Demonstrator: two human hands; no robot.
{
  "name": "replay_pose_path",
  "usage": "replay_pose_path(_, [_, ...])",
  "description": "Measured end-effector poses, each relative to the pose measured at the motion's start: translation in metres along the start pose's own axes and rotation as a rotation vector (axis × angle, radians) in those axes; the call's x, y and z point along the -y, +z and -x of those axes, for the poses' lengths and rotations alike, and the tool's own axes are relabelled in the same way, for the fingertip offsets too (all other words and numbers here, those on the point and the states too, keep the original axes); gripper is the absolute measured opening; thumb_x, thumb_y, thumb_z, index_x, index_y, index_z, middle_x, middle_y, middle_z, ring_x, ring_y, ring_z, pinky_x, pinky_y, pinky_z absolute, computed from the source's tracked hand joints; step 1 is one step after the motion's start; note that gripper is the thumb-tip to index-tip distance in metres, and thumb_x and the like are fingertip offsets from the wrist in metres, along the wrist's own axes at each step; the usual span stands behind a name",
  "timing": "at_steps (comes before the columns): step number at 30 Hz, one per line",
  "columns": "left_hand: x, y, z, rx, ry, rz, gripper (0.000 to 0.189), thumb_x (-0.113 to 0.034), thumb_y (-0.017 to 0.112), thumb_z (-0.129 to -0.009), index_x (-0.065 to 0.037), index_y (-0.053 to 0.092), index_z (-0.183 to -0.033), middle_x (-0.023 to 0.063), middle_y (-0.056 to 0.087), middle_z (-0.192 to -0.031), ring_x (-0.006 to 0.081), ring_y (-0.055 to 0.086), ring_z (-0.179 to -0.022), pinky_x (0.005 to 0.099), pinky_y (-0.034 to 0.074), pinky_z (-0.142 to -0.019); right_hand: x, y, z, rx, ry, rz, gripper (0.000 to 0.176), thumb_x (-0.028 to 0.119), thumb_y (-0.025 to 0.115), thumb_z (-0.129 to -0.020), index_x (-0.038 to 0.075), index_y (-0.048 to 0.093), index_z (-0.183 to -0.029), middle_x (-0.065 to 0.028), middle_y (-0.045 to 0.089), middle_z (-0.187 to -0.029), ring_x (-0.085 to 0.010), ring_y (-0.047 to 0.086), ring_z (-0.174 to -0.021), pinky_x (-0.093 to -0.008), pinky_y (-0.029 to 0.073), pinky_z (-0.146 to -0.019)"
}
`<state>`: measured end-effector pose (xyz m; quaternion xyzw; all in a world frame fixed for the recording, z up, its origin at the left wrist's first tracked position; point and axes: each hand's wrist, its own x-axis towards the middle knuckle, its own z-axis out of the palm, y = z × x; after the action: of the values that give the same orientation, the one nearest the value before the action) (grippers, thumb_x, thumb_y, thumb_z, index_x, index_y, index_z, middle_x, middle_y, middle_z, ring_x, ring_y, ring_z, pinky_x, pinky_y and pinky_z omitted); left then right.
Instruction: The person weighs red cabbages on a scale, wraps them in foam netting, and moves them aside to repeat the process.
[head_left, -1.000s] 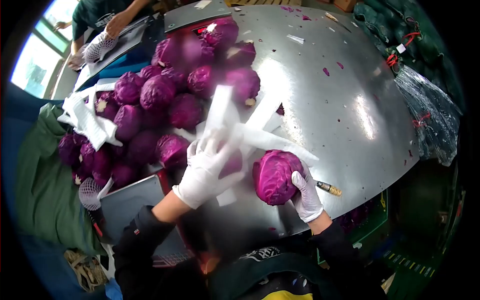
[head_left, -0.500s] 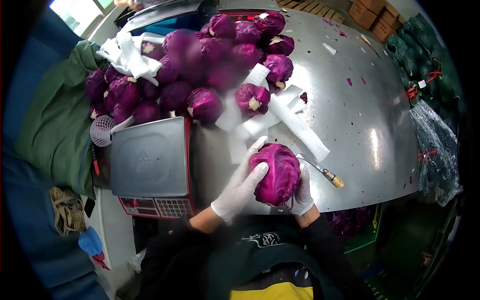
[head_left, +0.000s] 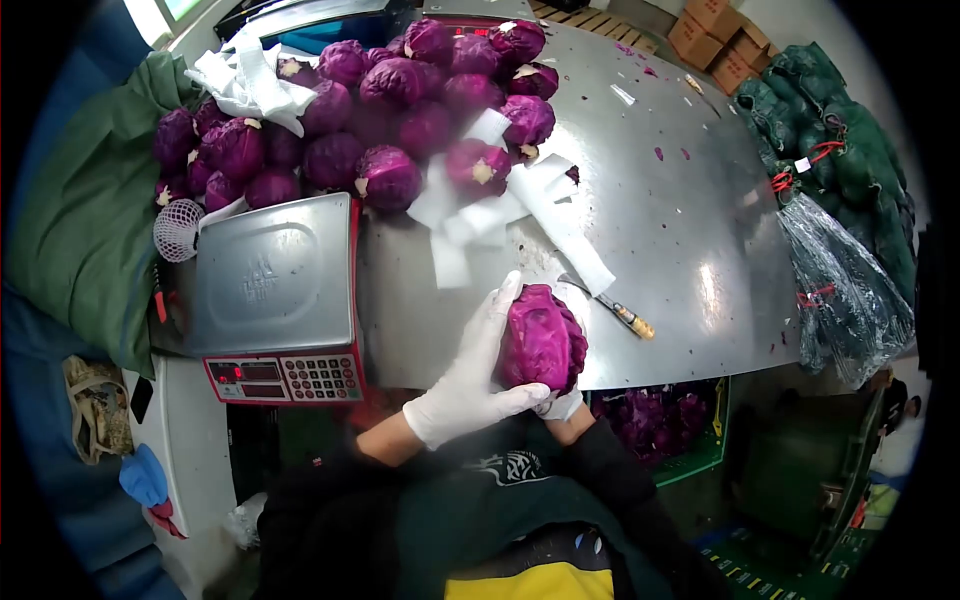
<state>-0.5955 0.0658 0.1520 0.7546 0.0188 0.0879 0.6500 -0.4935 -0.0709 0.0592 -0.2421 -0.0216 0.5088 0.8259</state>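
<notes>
A red cabbage (head_left: 543, 340) is held between my two white-gloved hands at the table's front edge. My left hand (head_left: 470, 375) presses against its left side, fingers pointing up and thumb across the lower front. Most of my right hand (head_left: 563, 403) is hidden behind and beneath the cabbage. Just beyond lies a knife (head_left: 628, 318) with a wooden handle, its blade end beside the white strips (head_left: 560, 230). Another red cabbage (head_left: 477, 167) rests on those strips, stem end showing.
Many red cabbages (head_left: 395, 85) are piled at the back left, with white netting or cloth (head_left: 250, 85) on top. A digital scale (head_left: 275, 285) stands to the left. Green net sacks (head_left: 830, 130) are on the right. Below the table edge sits a green crate (head_left: 700, 465) holding purple leaves.
The cabbage has been turned in my hands, and my left thumb has moved down to its lower front. My right hand is now more hidden. The whole view has shifted slightly.
</notes>
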Motion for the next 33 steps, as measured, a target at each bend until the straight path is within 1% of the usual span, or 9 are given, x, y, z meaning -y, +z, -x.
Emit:
replay_pose_path(2, [0.000, -0.001, 0.005, 0.005, -0.001, -0.003, 0.106, -0.014, 0.075, -0.079, -0.005, 0.001, -0.154, 0.0133, 0.004, -0.159, 0.0246, 0.008, -0.147, 0.0386, 0.011, -0.119, -0.010, -0.007, 0.003, 0.018, -0.015, -0.003, 0.072, 0.065, 0.032, -0.094, 0.016, 0.032, -0.147, -0.0133, 0.041, -0.145, -0.0322, 0.041, -0.133, -0.0512, 0.037, -0.108])
replay_pose_path(6, [-0.002, -0.005, 0.009, 0.010, -0.034, 0.046, 0.103, -0.017, 0.077, -0.079, -0.009, 0.007, -0.154, 0.0124, 0.012, -0.155, 0.0244, 0.015, -0.145, 0.0398, 0.021, -0.117, -0.005, 0.012, 0.006, 0.227, -0.362, 1.508, 0.068, 0.062, 0.025, -0.097, 0.017, 0.028, -0.148, -0.0124, 0.038, -0.147, -0.0316, 0.040, -0.134, -0.0507, 0.037, -0.108])
replay_pose_path(8, [0.000, -0.004, 0.009, -0.017, -0.037, 0.071, 0.103, -0.020, 0.079, -0.078, -0.012, 0.011, -0.154, 0.0120, 0.017, -0.150, 0.0246, 0.019, -0.143, 0.0405, 0.026, -0.115, -0.003, 0.018, 0.006, 0.280, -0.530, 1.894, 0.068, 0.061, 0.026, -0.097, 0.017, 0.027, -0.148, -0.0124, 0.038, -0.147, -0.0317, 0.039, -0.134, -0.0506, 0.037, -0.108])
replay_pose_path(10, [0.005, -0.001, 0.010, -0.058, -0.037, 0.081, 0.103, -0.023, 0.081, -0.075, -0.015, 0.015, -0.154, 0.0118, 0.023, -0.144, 0.0252, 0.024, -0.140, 0.0411, 0.031, -0.113, -0.008, 0.016, 0.006, 0.226, -0.458, 1.706, 0.068, 0.061, 0.026, -0.097, 0.017, 0.027, -0.149, -0.0124, 0.037, -0.147, -0.0318, 0.039, -0.135, -0.0505, 0.038, -0.108])
replay_pose_path(14, [0.016, 0.004, 0.007, -0.115, -0.056, -0.144, 0.106, -0.030, 0.086, -0.070, -0.016, 0.021, -0.153, 0.0129, 0.027, -0.136, 0.0275, 0.033, -0.132, 0.0412, 0.033, -0.111, -0.027, 0.003, 0.014, -0.004, -0.007, 0.327, 0.067, 0.060, 0.028, -0.097, 0.017, 0.026, -0.149, -0.0124, 0.036, -0.148, -0.0321, 0.038, -0.135, -0.0502, 0.038, -0.108])
replay_pose_path(22, [0.037, 0.007, -0.012, -0.155, -0.100, -0.202, 0.108, -0.038, 0.086, -0.064, -0.012, 0.027, -0.150, 0.0218, 0.039, -0.132, 0.0392, 0.041, -0.123, 0.0450, 0.036, -0.105, -0.032, -0.017, 0.006, 0.023, 0.154, -0.416, 0.067, 0.058, 0.030, -0.097, 0.016, 0.024, -0.149, -0.0123, 0.035, -0.149, -0.0325, 0.037, -0.136, -0.0497, 0.039, -0.108])
replay_pose_path(25, [0.043, 0.004, -0.016, -0.153, -0.109, -0.154, 0.106, -0.037, 0.086, -0.065, -0.012, 0.028, -0.150, 0.0229, 0.040, -0.135, 0.0394, 0.041, -0.125, 0.0442, 0.036, -0.106, -0.024, -0.017, -0.003, 0.063, 0.131, -0.350, 0.067, 0.057, 0.031, -0.098, 0.016, 0.023, -0.150, -0.0123, 0.034, -0.149, -0.0327, 0.037, -0.136, -0.0495, 0.039, -0.108])
replay_pose_path(28, [0.043, -0.002, -0.020, -0.163, -0.064, -0.262, 0.102, -0.031, 0.085, -0.067, -0.011, 0.029, -0.149, 0.0217, 0.041, -0.136, 0.0385, 0.041, -0.126, 0.0434, 0.035, -0.107, -0.009, -0.001, -0.005, 0.113, -0.194, 0.923, 0.068, 0.055, 0.037, -0.097, 0.015, 0.021, -0.150, -0.0139, 0.035, -0.148, -0.0330, 0.039, -0.135, -0.0501, 0.039, -0.108])
replay_pose_path(33, [0.039, -0.003, -0.017, -0.203, -0.071, -0.125, 0.082, -0.017, 0.081, -0.072, -0.009, 0.040, -0.143, 0.0200, 0.045, -0.135, 0.0354, 0.045, -0.125, 0.0412, 0.037, -0.106, 0.019, 0.005, -0.012, -0.005, -0.132, 0.963, 0.075, 0.059, 0.049, -0.092, 0.013, 0.029, -0.147, -0.0155, 0.040, -0.144, -0.0331, 0.044, -0.130, -0.0496, 0.043, -0.105])
